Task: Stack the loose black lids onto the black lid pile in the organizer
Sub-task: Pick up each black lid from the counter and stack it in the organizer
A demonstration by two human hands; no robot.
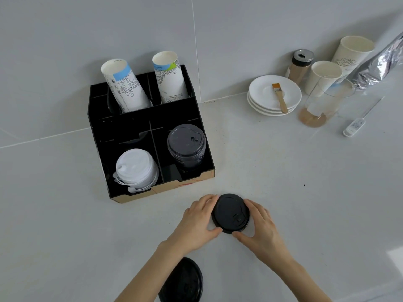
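**Lid in both hands, pile ahead and left**

My left hand (197,221) and right hand (259,225) clasp a lid (230,213) by its rim on the counter (305,192). The pile (186,142) sits up and left, in the organizer (96,127), nearer my left. Another lid (182,281) waits below.

The organizer (122,131) is black with a bare tan front edge. Its pile of lids (186,142) at 3 o'clock inside is matte black; the lid stack (136,167) at 7 o'clock is white. Two cup sleeves (125,86) at 12 o'clock are white with dark line drawings and pale blue bands (one adds green). The lid (230,213) between the hands is black. The saucers (275,92) are white, the brush (279,97) orange-bristled with a tan handle.
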